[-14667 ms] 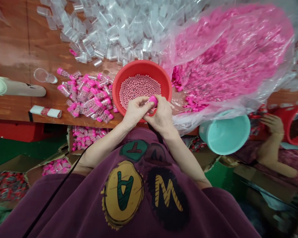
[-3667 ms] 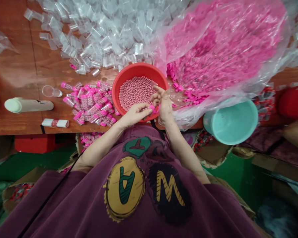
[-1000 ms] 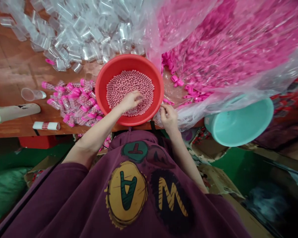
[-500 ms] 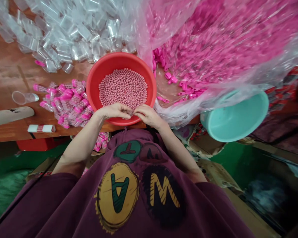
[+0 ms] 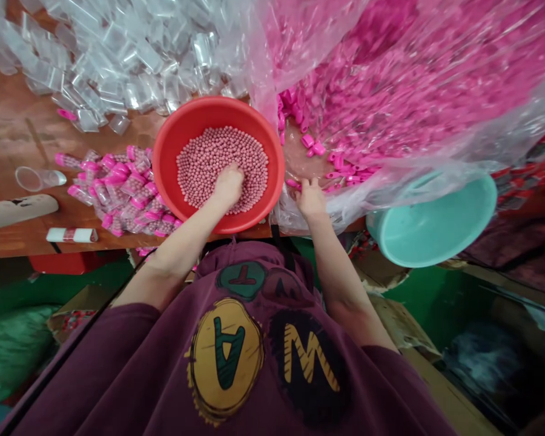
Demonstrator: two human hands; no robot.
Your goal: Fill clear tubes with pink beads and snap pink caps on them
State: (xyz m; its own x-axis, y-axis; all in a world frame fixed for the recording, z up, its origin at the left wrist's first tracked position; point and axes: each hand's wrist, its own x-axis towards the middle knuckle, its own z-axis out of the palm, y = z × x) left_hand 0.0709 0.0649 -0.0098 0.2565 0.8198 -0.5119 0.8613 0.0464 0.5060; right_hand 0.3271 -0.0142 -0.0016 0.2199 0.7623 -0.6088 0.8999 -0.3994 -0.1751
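My left hand point(image 5: 228, 186) is pushed down into a mass of small pink beads point(image 5: 222, 163), and its fingertips are hidden among them. The beads fill the bottom of a red plastic bowl point(image 5: 218, 108). My right hand point(image 5: 311, 198) is beyond the bowl's right rim, with its fingers down at loose pink plastic caps point(image 5: 311, 144). A plastic bag point(image 5: 413, 91) holds many more of these caps. To the bowl's left lies a heap of transparent tubes with pink caps, filled with beads point(image 5: 118, 188). Empty transparent tubes point(image 5: 118, 66) are spread behind it.
A teal plastic basin point(image 5: 431, 221) stands tilted at the near right edge of the wooden table point(image 5: 9, 121). Near the left side lie a transparent cup point(image 5: 39, 178), a pale roll point(image 5: 16, 212) and a small red-and-white packet point(image 5: 71, 235). Cardboard point(image 5: 395, 324) lies below the table edge.
My hands have parted from their place together at the bowl's near rim. The left has gone down into the beads, and the right has moved right toward the loose caps.
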